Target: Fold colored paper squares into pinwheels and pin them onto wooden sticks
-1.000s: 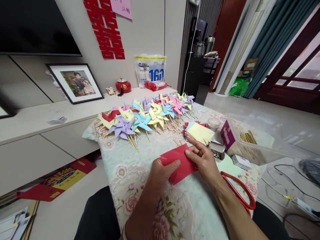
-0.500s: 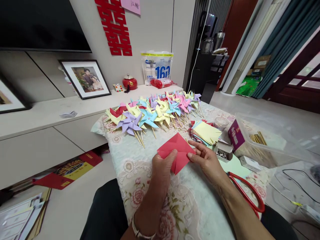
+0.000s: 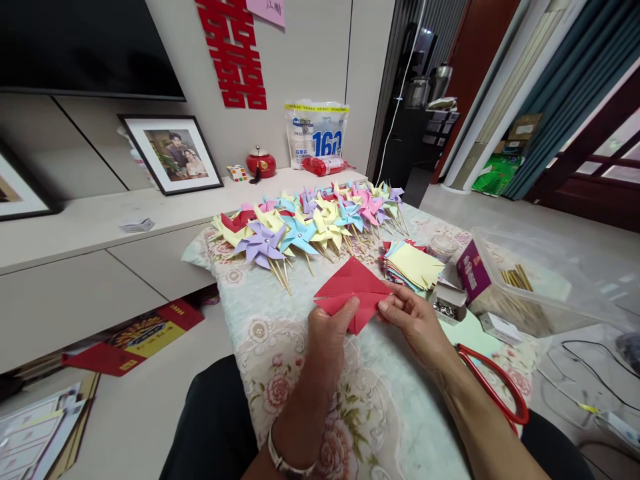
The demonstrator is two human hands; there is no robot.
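A red paper square (image 3: 354, 280) with slits cut in from its corners is held above the flowered tablecloth (image 3: 280, 360), one corner pointing away from me. My left hand (image 3: 333, 323) grips its near left part, thumb on top and fingers hidden beneath. My right hand (image 3: 407, 317) pinches the right corner between thumb and fingers. Beyond the paper lie many finished paper pinwheels (image 3: 300, 237) on sticks, in purple, blue, yellow, pink and red. A stack of slit paper squares (image 3: 414, 263), pale yellow on top, is just past my right hand.
Right of my hand stand an open small box of metal fasteners (image 3: 447, 303), a white box (image 3: 500, 327) and a clear plastic bin (image 3: 545, 300) with sticks. Red-handled scissors (image 3: 495, 387) lie by my right forearm. A low cabinet (image 3: 95, 230) runs along the wall.
The red paper has turned slightly and tilted, its far corner rising a little. Both hands keep hold of it, the right fingers now closer on its right corner.
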